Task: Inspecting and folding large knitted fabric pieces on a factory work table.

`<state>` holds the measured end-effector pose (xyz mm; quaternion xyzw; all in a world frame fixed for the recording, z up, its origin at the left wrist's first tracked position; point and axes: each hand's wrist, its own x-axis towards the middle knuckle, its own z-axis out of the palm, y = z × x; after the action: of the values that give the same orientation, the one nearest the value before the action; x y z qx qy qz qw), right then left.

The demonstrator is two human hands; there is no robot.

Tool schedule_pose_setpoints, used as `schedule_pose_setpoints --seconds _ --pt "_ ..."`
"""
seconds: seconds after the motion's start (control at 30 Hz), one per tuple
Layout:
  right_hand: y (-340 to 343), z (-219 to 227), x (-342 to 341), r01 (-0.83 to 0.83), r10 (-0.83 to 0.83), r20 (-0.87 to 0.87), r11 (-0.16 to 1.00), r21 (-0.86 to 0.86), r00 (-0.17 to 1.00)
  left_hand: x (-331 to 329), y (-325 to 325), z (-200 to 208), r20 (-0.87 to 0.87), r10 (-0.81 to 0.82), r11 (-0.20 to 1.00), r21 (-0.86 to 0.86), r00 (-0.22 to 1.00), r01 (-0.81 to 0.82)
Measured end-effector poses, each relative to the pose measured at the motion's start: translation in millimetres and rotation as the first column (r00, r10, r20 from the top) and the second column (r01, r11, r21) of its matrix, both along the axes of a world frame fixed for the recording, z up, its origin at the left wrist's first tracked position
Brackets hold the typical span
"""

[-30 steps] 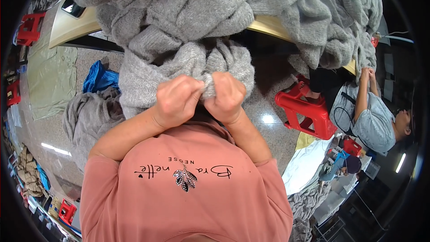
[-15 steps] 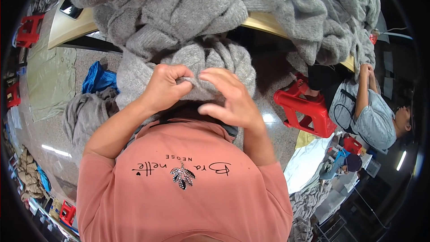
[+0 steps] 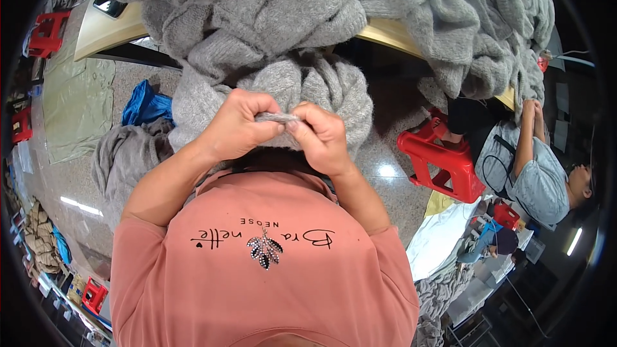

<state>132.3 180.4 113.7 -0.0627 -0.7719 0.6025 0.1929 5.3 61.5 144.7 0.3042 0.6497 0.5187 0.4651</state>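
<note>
A grey knitted garment lies bunched in front of my body, its folds running up to the heap on the table. My left hand is closed, pinching a narrow folded edge of the knit between thumb and fingers. Close beside it, my right hand pinches the same edge, thumb against the bent index finger. A short strip of the fabric stretches between the two hands. What lies under the fingertips is hidden.
A large heap of grey knitwear covers the wooden table, where a phone lies. A red stool stands at right, near a seated person. Blue cloth and grey knit lie at left.
My right hand has moved in toward the left and closed from spread fingers into a pinch on the knit edge. The left hand keeps its grip.
</note>
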Motion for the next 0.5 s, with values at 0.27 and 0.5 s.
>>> schedule_pose_setpoints --seconds 0.27,0.5 --pt "17 -2 12 -0.058 0.192 0.233 0.873 -0.484 0.953 1 -2 -15 0.038 -0.092 0.994 -0.058 0.995 0.094" --pt "7 2 7 -0.002 -0.007 0.126 0.998 0.070 0.992 7 1 -19 0.150 0.031 0.997 -0.081 0.988 -0.019"
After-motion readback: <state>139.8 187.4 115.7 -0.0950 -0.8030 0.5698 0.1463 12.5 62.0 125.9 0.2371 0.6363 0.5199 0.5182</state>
